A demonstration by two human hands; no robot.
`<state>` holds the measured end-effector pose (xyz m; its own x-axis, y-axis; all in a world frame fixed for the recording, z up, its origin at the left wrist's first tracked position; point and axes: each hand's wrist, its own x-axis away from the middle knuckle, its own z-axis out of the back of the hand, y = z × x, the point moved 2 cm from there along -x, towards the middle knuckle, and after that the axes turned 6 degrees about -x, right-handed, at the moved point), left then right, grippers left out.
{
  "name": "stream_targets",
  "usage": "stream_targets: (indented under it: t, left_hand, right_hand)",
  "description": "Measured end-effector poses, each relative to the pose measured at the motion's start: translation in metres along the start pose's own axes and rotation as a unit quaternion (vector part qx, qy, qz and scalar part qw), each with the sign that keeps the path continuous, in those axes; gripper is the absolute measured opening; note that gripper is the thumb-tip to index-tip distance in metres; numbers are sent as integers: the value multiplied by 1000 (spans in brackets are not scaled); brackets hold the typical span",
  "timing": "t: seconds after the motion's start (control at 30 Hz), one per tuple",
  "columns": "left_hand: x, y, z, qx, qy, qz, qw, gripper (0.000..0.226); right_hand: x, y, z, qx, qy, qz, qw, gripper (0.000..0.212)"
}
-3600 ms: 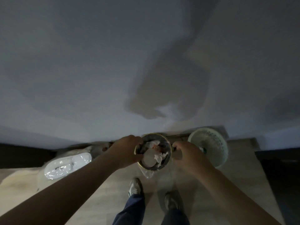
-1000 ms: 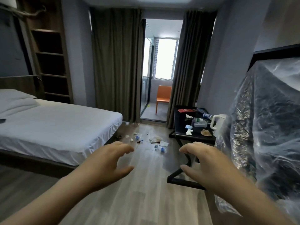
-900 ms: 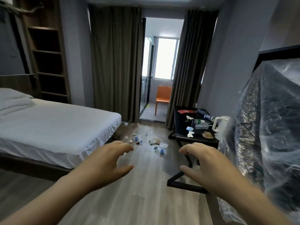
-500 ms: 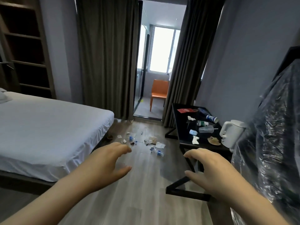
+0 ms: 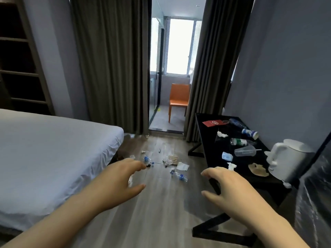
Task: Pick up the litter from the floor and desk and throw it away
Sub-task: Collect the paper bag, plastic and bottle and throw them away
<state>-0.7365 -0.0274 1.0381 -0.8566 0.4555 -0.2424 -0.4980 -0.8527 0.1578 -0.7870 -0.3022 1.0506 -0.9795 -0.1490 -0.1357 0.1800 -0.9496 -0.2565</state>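
Litter lies scattered on the wooden floor ahead: a plastic bottle [image 5: 179, 175], a white paper [image 5: 182, 166], a pile of wrappers [image 5: 171, 159] and another small bottle [image 5: 147, 160]. On the black desk [image 5: 209, 140] lie a red paper bag [image 5: 213, 123], crumpled tissues [image 5: 221, 134], bottles [image 5: 240, 141], a clear plastic cup [image 5: 245, 151], a blue mask [image 5: 227, 156] and a brown wrapper [image 5: 258, 170]. My left hand [image 5: 119, 181] and my right hand [image 5: 229, 187] are held out in front of me, empty, fingers spread. No bin is in view.
A bed with a white sheet [image 5: 44, 151] fills the left. A white kettle [image 5: 286, 158] stands on the desk's near end. Something wrapped in plastic film [image 5: 315, 194] stands at the right edge. Dark curtains [image 5: 111, 68] frame a doorway with an orange chair [image 5: 179, 99] beyond.
Earlier both hands held a litter-filled bin by a wall. Since then the view has turned to the room and come closer to the floor litter and desk, hands empty.
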Motion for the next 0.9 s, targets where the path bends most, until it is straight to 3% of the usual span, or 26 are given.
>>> stream_targets:
  t: [0.43, 0.9]
  left_hand:
    - [-191, -72, -70, 33, -31, 21, 999, 45]
    - [-410, -221, -132, 52, -76, -27, 995, 42]
  right_hand:
    - [-198, 85, -25, -22, -35, -15, 999, 43]
    - [-431, 122, -70, -41, -38, -101, 993, 43]
